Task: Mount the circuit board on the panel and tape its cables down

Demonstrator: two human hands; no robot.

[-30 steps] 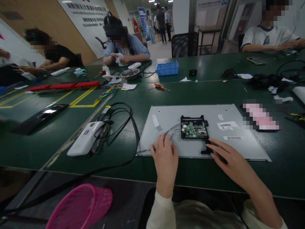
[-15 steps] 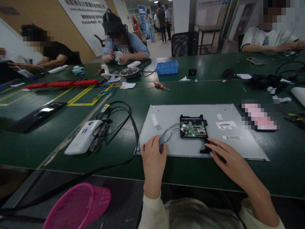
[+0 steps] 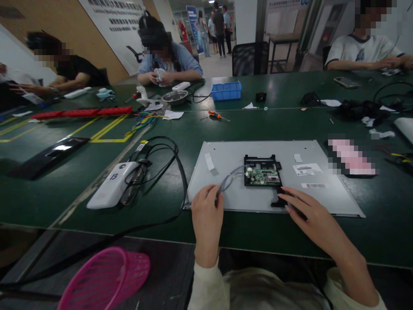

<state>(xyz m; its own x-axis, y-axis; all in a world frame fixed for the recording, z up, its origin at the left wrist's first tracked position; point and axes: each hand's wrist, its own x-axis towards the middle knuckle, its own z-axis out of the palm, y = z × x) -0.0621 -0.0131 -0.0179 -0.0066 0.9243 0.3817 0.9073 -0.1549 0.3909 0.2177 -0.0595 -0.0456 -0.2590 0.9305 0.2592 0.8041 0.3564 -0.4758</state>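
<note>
A flat silver-grey panel [image 3: 226, 148] lies on the table in front of me. On it sits a black plastic bracket [image 3: 278, 196] carrying a green circuit board [image 3: 262, 177]. Thin grey wires [image 3: 232, 173] run from the board's left side to my left hand [image 3: 208, 215]. That hand is closed, pinching the wires' dark end between thumb and fingers above the panel's near left part. My right hand [image 3: 308, 211] has its fingers stretched out and apart, the tips touching the bracket's lower arm without closing round it.
Left of the panel lie a white power bank [image 3: 111, 185] and looped black cables [image 3: 176, 150]. A pink-topped case [image 3: 353, 159] is at the right. Farther back are an orange screwdriver [image 3: 218, 116] and a blue basket [image 3: 226, 91]. A pink basket [image 3: 97, 280] is below the table edge. Several people sit opposite.
My left hand has turned slightly, raising the wire end so that its dark tip shows between the fingers. My right hand stays at the bracket.
</note>
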